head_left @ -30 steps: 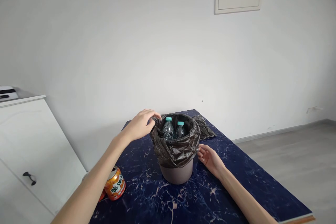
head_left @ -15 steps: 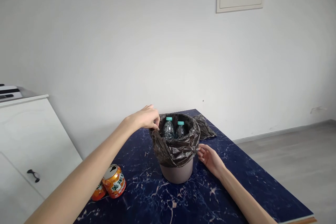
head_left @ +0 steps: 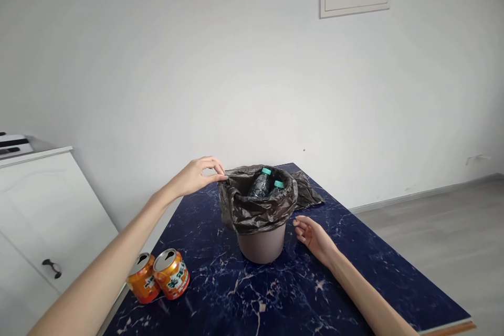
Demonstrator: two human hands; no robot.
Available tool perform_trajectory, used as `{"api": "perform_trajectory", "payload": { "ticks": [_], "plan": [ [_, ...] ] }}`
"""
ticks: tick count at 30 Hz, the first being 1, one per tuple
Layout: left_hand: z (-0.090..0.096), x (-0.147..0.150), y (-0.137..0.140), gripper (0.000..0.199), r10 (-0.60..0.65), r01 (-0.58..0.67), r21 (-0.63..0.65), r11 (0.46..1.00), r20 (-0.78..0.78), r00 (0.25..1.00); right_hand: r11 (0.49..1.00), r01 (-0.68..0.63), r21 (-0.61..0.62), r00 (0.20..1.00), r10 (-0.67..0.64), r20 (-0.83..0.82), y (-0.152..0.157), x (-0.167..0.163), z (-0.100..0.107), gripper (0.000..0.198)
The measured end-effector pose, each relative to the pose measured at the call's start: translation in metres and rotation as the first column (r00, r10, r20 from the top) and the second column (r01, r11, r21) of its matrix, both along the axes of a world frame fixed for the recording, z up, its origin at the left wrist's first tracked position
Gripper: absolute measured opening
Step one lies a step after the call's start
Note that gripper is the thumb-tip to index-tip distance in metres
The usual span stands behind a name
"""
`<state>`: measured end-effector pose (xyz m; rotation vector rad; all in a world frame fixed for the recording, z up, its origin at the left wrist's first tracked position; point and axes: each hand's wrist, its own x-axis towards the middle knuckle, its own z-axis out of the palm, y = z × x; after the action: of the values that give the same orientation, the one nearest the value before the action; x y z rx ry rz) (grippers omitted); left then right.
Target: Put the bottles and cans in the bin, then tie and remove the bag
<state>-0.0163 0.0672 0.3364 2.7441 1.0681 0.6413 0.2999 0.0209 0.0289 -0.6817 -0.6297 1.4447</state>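
Observation:
A grey-brown bin (head_left: 261, 248) stands on the dark blue marbled table, lined with a black trash bag (head_left: 264, 215) folded over its rim. Inside lean two clear plastic bottles with teal caps, the larger bottle (head_left: 260, 185) tilted and the smaller bottle (head_left: 277, 188) mostly hidden. Pinched between thumb and fingers of my left hand (head_left: 200, 173) is the bag's left edge, drawn out from the rim. My right hand (head_left: 313, 237) hovers just right of the bin, apart from it, fingers curled with nothing visible in them.
Two open orange drink cans, one can (head_left: 171, 274) beside another can (head_left: 143, 278), stand at the table's left edge. Another black plastic bag (head_left: 306, 191) lies behind the bin on the right. A white cabinet (head_left: 59, 220) is at the left, and a wall rises behind the table.
My left hand has pulled the bag's edge outward to the left. The bin has shifted slightly back, and the larger bottle has tipped right. My right hand is now apart from the bag.

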Motion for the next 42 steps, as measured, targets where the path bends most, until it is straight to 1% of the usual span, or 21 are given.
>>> {"api": "perform_trajectory", "payload": {
  "ticks": [3,5,7,9,11,13,15,18,21,23,25,27,29,30,32,35,39,42],
  "plan": [
    [-0.009,-0.001,0.004,0.041,0.048,-0.047,0.038,0.998,-0.010,0.999,0.998,-0.048,0.034,0.998,0.047,0.053,-0.006,-0.007,0.008,0.032],
    [-0.015,-0.001,0.006,0.043,0.074,-0.073,0.021,0.997,-0.032,0.997,0.993,-0.103,0.061,0.991,0.097,0.093,-0.011,-0.013,0.017,0.038],
    [-0.020,0.001,0.006,0.046,0.105,-0.105,-0.008,0.994,-0.021,0.994,0.985,-0.150,0.089,0.983,0.139,0.122,-0.015,-0.018,0.029,0.044],
    [-0.025,0.002,0.006,0.052,0.171,-0.171,-0.003,0.985,0.036,0.985,0.977,-0.174,0.119,0.976,0.155,0.153,-0.020,-0.020,0.045,0.048],
    [-0.029,0.004,0.006,0.059,0.260,-0.263,0.018,0.965,0.090,0.961,0.971,-0.195,0.139,0.967,0.167,0.195,-0.023,-0.019,0.063,0.053],
    [-0.031,0.006,0.006,0.061,0.322,-0.324,0.015,0.946,0.076,0.944,0.963,-0.229,0.140,0.952,0.191,0.240,-0.027,-0.015,0.082,0.060],
    [-0.031,0.009,0.006,0.059,0.351,-0.351,-0.001,0.936,0.016,0.936,0.959,-0.256,0.122,0.934,0.213,0.286,-0.032,-0.011,0.102,0.066],
    [-0.032,0.016,0.007,0.052,0.365,-0.364,0.021,0.931,-0.054,0.929,0.974,-0.218,0.069,0.903,0.174,0.393,-0.037,-0.009,0.127,0.066],
    [-0.031,0.024,0.009,0.042,0.360,-0.356,0.063,0.932,-0.081,0.929,0.990,-0.129,0.060,0.857,0.081,0.508,-0.037,-0.009,0.143,0.057],
    [-0.030,0.028,0.010,0.039,0.350,-0.344,0.082,0.935,-0.082,0.933,0.996,-0.062,0.062,0.838,0.018,0.545,-0.033,-0.009,0.148,0.053],
    [-0.029,0.031,0.009,0.039,0.345,-0.337,0.106,0.935,-0.060,0.937,0.999,-0.008,0.036,0.829,-0.013,0.559,-0.029,-0.006,0.148,0.053],
    [-0.027,0.034,0.007,0.039,0.341,-0.335,0.132,0.933,-0.027,0.940,1.000,-0.025,0.000,0.823,0.020,0.568,-0.026,-0.004,0.147,0.055],
    [-0.025,0.037,0.003,0.039,0.332,-0.329,0.154,0.932,0.008,0.943,0.996,-0.092,-0.006,0.823,0.080,0.563,-0.025,-0.002,0.146,0.057],
    [-0.024,0.039,0.001,0.039,0.326,-0.326,0.163,0.931,0.025,0.945,0.992,-0.127,0.014,0.829,0.099,0.551,-0.025,-0.001,0.146,0.057],
    [-0.022,0.043,-0.002,0.039,0.312,-0.318,0.183,0.930,0.063,0.948,0.984,-0.158,0.086,0.856,0.093,0.509,-0.027,-0.002,0.146,0.053],
    [-0.017,0.048,-0.007,0.037,0.295,-0.316,0.212,0.925,0.127,0.947,0.976,-0.134,0.172,0.895,0.045,0.443,-0.028,-0.004,0.148,0.048],
    [-0.014,0.047,-0.009,0.034,0.287,-0.334,0.223,0.916,0.216,0.933,0.980,-0.081,0.180,0.914,0.001,0.406,-0.026,-0.004,0.145,0.044],
    [-0.012,0.037,-0.006,0.039,0.290,-0.339,0.173,0.925,0.258,0.922,0.989,-0.022,0.148,0.918,-0.039,0.394,-0.021,-0.002,0.140,0.041]
  ]
}}
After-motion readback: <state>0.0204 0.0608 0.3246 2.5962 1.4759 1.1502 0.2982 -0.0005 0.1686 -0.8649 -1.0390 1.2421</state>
